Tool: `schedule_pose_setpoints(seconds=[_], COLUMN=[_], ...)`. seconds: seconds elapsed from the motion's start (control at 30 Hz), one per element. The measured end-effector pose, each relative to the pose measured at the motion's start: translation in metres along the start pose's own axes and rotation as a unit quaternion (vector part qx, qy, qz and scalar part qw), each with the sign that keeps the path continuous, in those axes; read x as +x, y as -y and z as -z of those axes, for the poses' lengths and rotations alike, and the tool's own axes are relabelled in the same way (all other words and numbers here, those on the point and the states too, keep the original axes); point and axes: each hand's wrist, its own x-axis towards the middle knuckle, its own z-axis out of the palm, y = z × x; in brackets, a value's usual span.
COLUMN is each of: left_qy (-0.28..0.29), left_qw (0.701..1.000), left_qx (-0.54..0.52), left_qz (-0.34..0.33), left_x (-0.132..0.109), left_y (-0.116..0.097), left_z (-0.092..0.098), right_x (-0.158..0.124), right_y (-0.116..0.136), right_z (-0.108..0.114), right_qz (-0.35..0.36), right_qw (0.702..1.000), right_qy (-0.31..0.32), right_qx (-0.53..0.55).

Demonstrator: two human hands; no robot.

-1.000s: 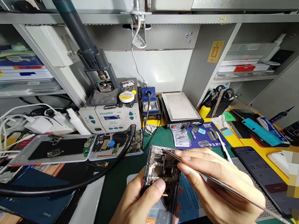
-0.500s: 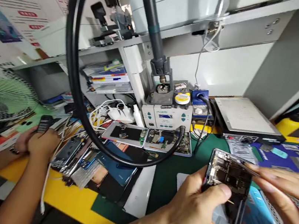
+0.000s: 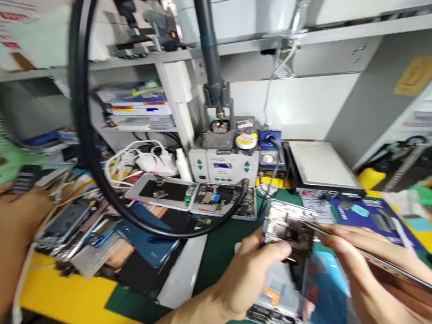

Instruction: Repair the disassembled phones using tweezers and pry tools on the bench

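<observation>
An opened smartphone [image 3: 282,285] is held tilted over the green mat, its circuit board and battery exposed. My left hand [image 3: 250,275] grips it by the left side, with the thumb lying across the inside. Between the thumb and fingers of my right hand [image 3: 381,279] is a pair of thin metal tweezers [image 3: 365,252]. Their tips reach the upper part of the phone's board; whether they grip a part there I cannot tell. A blue sheet or pouch [image 3: 329,298] lies beneath, right of the phone.
A black hose [image 3: 77,82] loops down in front of the hot-air station [image 3: 223,166]. Opened phone parts lie in a tray [image 3: 159,188]. Loose phones and a blue phone back [image 3: 151,239] crowd the left. A co-worker's hand [image 3: 22,209] is at far left; a flat heating plate [image 3: 325,165] stands behind.
The view has swung to the right, so things sit further left. The phone is now seen more from above, and the tweezer tips have come down onto its upper board.
</observation>
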Motion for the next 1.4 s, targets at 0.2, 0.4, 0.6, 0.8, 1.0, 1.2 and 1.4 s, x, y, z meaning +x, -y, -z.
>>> schedule_pose_setpoints(seconds=[0.2,0.4,0.6,0.8,1.0,1.2,1.4], left_qy=[-0.017,-0.02,-0.03,-0.073,-0.069,-0.117,-0.165], left_qw=[0.999,0.999,0.998,0.997,0.996,0.992,0.985], left_qx=[-0.035,-0.038,-0.005,0.026,0.047,0.022,0.022], left_qz=[0.009,0.015,0.047,0.02,0.006,-0.048,-0.04], left_x=[0.0,0.0,-0.002,-0.006,-0.009,-0.016,-0.019], left_y=[-0.001,-0.001,-0.002,-0.004,-0.003,0.0,0.002], left_z=[-0.003,-0.004,-0.006,-0.009,-0.013,-0.017,-0.018], right_x=[0.005,0.011,0.015,0.018,0.018,0.016,0.015], right_y=[-0.002,0.003,0.0,-0.006,0.003,0.013,0.013], right_z=[-0.002,0.001,0.002,0.004,0.007,0.012,0.016], right_qz=[-0.011,-0.094,-0.34,-0.391,-0.324,-0.064,0.031], right_qw=[1.0,0.99,0.912,0.871,0.918,0.99,0.992], right_qy=[0.009,0.051,0.062,0.058,0.063,0.068,0.107], right_qx=[0.022,0.096,0.222,0.291,0.219,0.109,0.06])
